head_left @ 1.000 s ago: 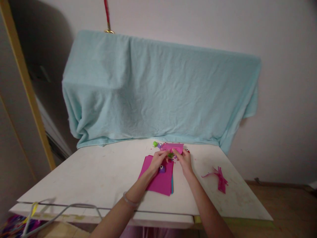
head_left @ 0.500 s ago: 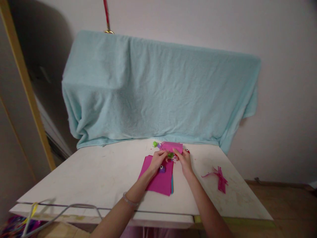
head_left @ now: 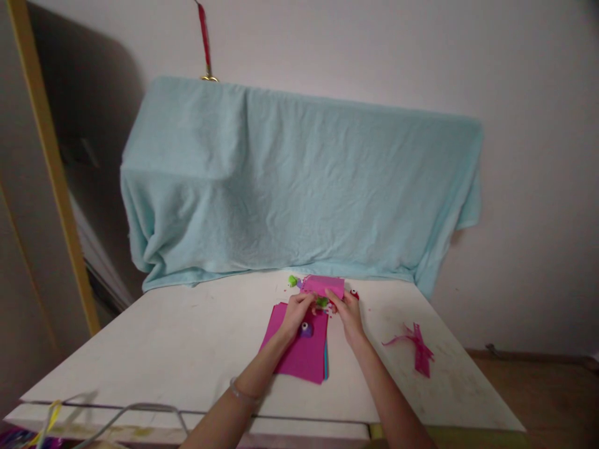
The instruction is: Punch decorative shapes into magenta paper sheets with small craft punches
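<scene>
Both my hands meet over the far middle of the table around a small sheet of pink paper. My right hand grips the sheet's near right edge, thumb on top. My left hand is closed at the near left edge, its fingertips partly hidden. Between the hands sits a small green paper punch, touching the sheet's near edge. Under my left wrist lies a stack of magenta paper with a small purple punch on it. Tiny paper bits are scattered near my fingers.
A bright green punch stands at the back, and a red one is beside my right hand. Cut pink scraps lie to the right. A light blue towel hangs behind the white table. A grey cable loops over the front left edge.
The whole view has shifted, so the table and towel appear slightly lower. My hands keep nearly the same hold on the pink paper and green punch.
</scene>
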{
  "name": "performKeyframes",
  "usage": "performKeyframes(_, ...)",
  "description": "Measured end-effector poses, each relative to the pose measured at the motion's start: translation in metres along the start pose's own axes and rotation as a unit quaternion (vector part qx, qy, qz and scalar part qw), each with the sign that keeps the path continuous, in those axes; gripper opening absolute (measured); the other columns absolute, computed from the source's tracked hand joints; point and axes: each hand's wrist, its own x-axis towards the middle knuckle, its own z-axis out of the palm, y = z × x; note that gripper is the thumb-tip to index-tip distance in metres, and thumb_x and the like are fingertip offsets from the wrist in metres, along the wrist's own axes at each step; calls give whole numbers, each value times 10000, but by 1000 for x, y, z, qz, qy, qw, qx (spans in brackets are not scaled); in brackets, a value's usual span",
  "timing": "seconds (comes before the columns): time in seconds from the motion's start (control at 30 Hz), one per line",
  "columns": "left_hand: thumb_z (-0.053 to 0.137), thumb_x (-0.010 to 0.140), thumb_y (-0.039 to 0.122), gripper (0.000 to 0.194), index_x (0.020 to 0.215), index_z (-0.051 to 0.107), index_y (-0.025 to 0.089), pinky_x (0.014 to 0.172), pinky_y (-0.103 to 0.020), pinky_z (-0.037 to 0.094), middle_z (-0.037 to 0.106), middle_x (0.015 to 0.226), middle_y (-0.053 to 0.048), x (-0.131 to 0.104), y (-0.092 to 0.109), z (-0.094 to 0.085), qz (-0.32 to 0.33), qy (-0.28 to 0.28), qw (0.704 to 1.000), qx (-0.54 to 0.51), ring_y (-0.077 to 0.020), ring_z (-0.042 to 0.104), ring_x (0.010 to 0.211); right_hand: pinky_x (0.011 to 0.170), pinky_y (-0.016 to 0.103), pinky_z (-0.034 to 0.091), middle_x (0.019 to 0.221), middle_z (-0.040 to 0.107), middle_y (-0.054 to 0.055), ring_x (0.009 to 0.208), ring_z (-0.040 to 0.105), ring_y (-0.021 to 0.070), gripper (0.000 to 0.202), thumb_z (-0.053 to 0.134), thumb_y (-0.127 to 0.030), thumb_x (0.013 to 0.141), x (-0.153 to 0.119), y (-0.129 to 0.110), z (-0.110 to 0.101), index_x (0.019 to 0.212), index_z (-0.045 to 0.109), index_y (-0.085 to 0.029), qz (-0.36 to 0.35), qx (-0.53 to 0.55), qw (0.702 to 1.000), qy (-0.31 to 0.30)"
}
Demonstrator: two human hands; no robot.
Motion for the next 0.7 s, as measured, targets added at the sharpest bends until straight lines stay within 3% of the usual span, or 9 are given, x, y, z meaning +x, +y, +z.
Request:
performKeyframes(0.27,544,791,497,431,553,612,144,652,-277,413,594,554,-48,2,2,1,-3,12,1000,-26,-172,553,584,427,228,289,491,465,-53,436,369,84,348,745,-487,684,4,11,0,679,605,-168,5,12,1000,-6)
performKeyframes(0.47,544,814,493,434,554,593,150,711,-276,428,597,583,-46,-2,7,3,3,-18,998,-64,-174,576,634,434,230,294,515,496,-41,440,382,82,324,749,-461,691,5,13,-1,689,609,-168,30,58,998,-4)
performKeyframes(0.7,489,796,659,519,756,579,150,587,-276,448,581,568,-27,2,2,7,-91,-9,967,-240,-158,550,516,459,226,314,663,568,-12,488,401,76,243,758,-371,710,4,13,-2,758,628,-170,60,108,992,-12)
